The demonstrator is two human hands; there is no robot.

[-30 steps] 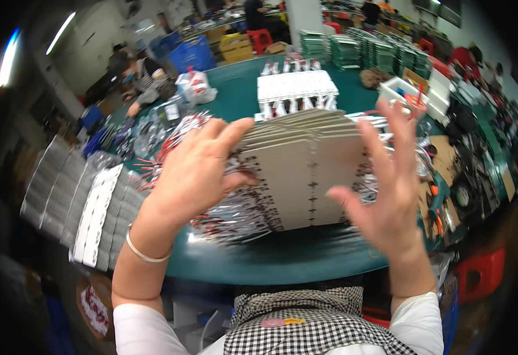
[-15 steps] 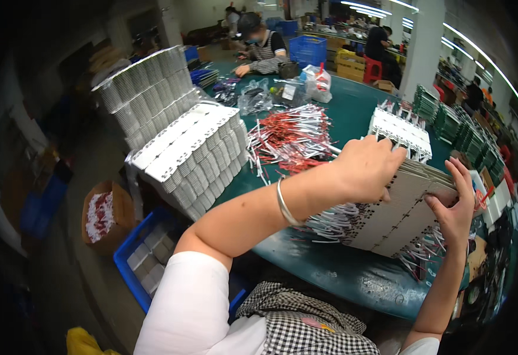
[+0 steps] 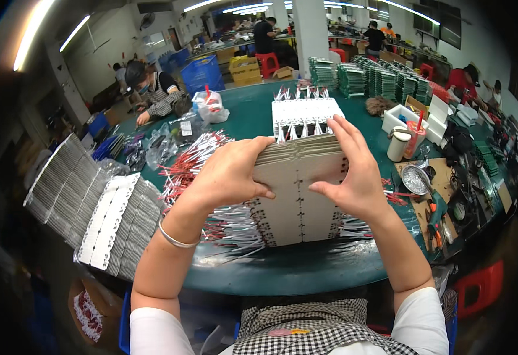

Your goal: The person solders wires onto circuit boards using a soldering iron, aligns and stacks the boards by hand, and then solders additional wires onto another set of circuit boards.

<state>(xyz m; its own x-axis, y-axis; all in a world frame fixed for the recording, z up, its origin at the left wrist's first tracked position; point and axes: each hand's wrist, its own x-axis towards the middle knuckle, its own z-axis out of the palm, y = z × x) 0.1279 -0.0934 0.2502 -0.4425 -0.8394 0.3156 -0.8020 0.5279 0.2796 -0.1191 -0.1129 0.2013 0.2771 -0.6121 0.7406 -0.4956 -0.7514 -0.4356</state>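
A thick bundle of white circuit-board panels (image 3: 299, 201) stands on edge on the green table, its layered upper edges toward me. My left hand (image 3: 230, 173) is closed on its upper left side, thumb against the near face. My right hand (image 3: 356, 174) grips the upper right side, with its thumb on the near face and its fingers extended along the edge. White and red wires (image 3: 235, 231) stick out from both sides of the bundle. Just behind it lies another stack of white panels (image 3: 307, 111) with wires standing up from it.
Tall stacks of white panels (image 3: 114, 219) stand at the left, beside a heap of red and white wires (image 3: 197, 157). On the right are a flask (image 3: 398, 144), a metal bowl (image 3: 415, 179) and pliers (image 3: 436, 219). Green board stacks (image 3: 380, 77) stand farther back. A co-worker (image 3: 152, 89) sits across the table.
My view has swung right, so the table's contents appear farther left. My left hand has moved from the bundle's top edge to its left side. The bundle now faces me squarely.
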